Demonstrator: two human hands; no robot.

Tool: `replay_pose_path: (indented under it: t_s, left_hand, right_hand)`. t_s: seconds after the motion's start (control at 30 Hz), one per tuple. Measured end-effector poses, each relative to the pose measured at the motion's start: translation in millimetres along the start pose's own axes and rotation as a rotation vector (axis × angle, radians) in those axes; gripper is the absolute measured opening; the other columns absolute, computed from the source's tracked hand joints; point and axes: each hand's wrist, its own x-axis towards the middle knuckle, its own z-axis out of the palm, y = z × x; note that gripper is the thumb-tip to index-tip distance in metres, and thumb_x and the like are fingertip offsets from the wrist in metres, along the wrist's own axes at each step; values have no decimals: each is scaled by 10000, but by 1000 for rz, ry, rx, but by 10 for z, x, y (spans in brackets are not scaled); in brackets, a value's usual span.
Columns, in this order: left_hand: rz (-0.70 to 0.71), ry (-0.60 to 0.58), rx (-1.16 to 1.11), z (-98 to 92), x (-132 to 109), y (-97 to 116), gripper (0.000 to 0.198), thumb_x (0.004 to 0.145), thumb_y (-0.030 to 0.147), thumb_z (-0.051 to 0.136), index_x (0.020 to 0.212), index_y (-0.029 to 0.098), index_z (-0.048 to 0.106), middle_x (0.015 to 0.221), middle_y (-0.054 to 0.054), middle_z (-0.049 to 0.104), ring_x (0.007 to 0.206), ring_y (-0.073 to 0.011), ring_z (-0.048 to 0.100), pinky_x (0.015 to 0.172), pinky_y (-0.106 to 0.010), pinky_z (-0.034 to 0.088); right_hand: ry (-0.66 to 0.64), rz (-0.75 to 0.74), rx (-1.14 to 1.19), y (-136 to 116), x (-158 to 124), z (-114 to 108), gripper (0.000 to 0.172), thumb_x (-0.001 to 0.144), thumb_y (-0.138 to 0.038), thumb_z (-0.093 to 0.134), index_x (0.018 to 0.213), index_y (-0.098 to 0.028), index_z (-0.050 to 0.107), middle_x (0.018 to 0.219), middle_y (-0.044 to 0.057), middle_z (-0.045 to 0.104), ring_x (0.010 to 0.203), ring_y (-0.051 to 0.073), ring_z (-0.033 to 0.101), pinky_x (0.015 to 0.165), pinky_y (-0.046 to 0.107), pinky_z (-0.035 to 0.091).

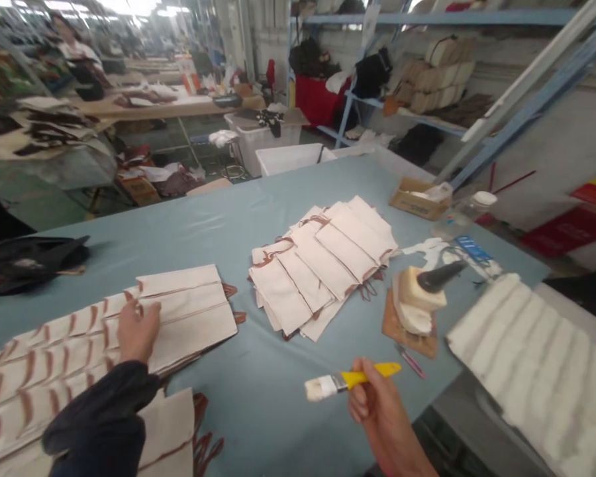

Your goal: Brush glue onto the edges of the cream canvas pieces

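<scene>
My right hand [380, 404] is closed around the yellow handle of a flat paintbrush [330, 386]. White paste coats its bristles, which point left above the blue-green tabletop. On the left, my left hand [138, 331] rests at overlapping rows of cream fabric pieces [186, 308] with brown edges. Its fingers are bent, with a gap between thumb and fingers; the fingertips are partly hidden. A fanned stack of similar cream pieces [322, 258] lies mid-table. Right of it, a pale block-like container with a black cone [420, 298] stands on a brown board [390, 324].
Pink-handled snips [411, 361] lie near the board. At right are a pile of white padded material [536, 364], a clear jar [469, 212] and a cardboard box [420, 199]. Black fabric [34, 262] lies far left. Blue shelving [347, 116] stands behind; a person [79, 56] is in the background.
</scene>
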Motion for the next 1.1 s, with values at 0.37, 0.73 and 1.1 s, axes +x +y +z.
replay_pose_path:
  t_s: [0.37,0.73,1.1]
  left_hand:
    - [468,-385,-196,1125,-770,1664,452,961,377,711,1368,197,626,1429,-123,656,1304,-312,627,1117,-539,500]
    - [269,-740,-183,1049,-680,2455,356,994,383,684,1281,174,656,1275,-93,695,1069,-249,708,905,-464,617]
    - [15,-863,-725,-116,-1817,1846,536,784,691,746,993,197,754,967,-61,789,928,-256,685,811,-304,544]
  right_hand:
    - [144,-84,123,-274,60,-632,575,646,-653,913,841,-175,660,481,-99,467,399,44,355,425,165,275]
    - [224,-78,211,-369,219,-997,607,623,-653,910,871,-182,618,458,-121,448,365,46,347,404,164,257]
    - [105,-362,113,-659,278,-792,509,755,-686,806,837,-215,632,456,-89,471,393,98,449,407,198,378]
